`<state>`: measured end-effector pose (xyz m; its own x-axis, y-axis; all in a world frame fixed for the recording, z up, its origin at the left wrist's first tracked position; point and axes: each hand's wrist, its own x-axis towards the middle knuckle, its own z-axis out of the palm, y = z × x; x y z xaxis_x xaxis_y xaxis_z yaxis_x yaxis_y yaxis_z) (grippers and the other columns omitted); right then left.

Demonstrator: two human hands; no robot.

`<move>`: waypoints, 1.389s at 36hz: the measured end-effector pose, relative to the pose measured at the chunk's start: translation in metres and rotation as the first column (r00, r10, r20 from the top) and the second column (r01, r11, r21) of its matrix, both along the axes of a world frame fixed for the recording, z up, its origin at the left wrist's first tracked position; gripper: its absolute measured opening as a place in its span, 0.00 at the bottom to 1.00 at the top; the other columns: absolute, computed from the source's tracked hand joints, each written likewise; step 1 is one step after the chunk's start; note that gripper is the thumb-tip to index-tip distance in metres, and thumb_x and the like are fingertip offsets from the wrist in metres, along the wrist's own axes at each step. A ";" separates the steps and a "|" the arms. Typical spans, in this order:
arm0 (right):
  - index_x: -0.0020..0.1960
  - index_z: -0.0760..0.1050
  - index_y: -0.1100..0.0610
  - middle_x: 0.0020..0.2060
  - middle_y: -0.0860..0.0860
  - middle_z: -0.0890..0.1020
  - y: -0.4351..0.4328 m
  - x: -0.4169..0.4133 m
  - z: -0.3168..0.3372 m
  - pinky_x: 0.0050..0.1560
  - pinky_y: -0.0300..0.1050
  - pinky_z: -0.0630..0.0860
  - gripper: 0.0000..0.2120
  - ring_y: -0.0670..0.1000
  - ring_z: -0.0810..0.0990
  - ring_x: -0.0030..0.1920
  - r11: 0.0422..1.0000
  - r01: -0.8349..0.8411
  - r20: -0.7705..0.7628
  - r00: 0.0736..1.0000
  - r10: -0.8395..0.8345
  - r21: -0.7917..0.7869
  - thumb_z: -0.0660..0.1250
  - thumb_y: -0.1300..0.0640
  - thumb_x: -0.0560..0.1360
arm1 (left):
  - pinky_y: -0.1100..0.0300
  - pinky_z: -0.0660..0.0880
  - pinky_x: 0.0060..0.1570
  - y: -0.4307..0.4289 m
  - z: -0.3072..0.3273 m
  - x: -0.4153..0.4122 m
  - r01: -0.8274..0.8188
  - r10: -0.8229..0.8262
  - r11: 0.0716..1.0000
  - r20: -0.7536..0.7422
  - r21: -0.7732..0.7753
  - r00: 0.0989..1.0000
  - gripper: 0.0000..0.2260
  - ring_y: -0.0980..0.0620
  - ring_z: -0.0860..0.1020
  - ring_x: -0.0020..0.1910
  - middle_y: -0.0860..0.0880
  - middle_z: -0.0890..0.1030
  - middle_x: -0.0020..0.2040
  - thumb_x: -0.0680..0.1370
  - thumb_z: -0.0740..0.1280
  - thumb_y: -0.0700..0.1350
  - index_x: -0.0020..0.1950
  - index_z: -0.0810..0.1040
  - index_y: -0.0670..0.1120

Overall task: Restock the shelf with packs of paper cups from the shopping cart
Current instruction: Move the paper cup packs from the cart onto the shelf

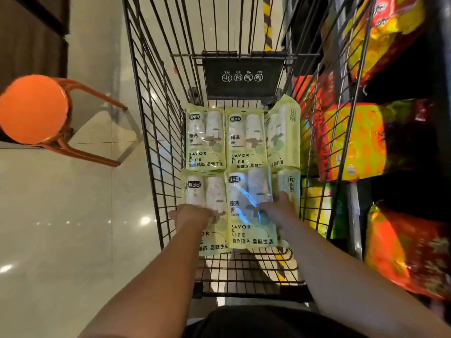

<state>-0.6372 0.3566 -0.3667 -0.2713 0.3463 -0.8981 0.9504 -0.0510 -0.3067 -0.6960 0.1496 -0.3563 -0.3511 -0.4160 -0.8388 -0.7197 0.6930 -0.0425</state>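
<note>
Several pale green packs of paper cups lie flat in the black wire shopping cart (156, 123). My left hand (192, 215) reaches down onto the near left pack (203, 193) and grips it around its middle. My right hand (277, 208) grips the right edge of the near middle pack (246, 208), fingers across its shiny front and thumb at its side. Three more packs, such as the far left pack (205, 139), lie in the far row. One further pack (290, 184) stands on edge beside my right hand.
Dark shelves on the right hold red, orange and yellow snack bags (353, 142), right beside the cart. An orange round stool (34, 109) stands on the pale tiled floor at the left. The cart's folded child seat flap (242, 76) is at the far end.
</note>
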 end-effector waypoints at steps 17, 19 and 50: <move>0.81 0.42 0.52 0.79 0.56 0.59 -0.024 0.017 0.022 0.72 0.53 0.65 0.59 0.60 0.63 0.76 0.981 -0.176 -0.116 0.976 0.185 0.083 0.82 0.54 0.67 | 0.50 0.80 0.47 0.040 0.020 0.011 0.112 -0.091 0.980 -0.131 0.162 0.987 0.43 0.41 0.81 0.53 0.41 0.78 0.60 0.65 0.83 0.54 0.67 0.56 0.47; 0.81 0.41 0.52 0.80 0.55 0.56 -0.029 0.020 0.021 0.76 0.55 0.62 0.61 0.58 0.59 0.78 0.981 -0.183 -0.127 0.973 0.191 0.069 0.83 0.51 0.65 | 0.52 0.80 0.47 0.048 0.015 0.021 0.142 -0.116 0.973 -0.147 0.184 0.982 0.41 0.39 0.81 0.53 0.38 0.78 0.60 0.68 0.82 0.50 0.66 0.54 0.48; 0.81 0.46 0.44 0.74 0.49 0.68 -0.013 0.053 0.214 0.73 0.53 0.66 0.59 0.56 0.69 0.72 0.993 -0.118 -0.434 0.895 0.105 -0.003 0.82 0.50 0.63 | 0.44 0.82 0.48 -0.063 0.217 0.036 0.345 -0.016 0.820 -0.585 0.457 0.811 0.37 0.49 0.84 0.46 0.51 0.82 0.52 0.66 0.83 0.45 0.63 0.62 0.55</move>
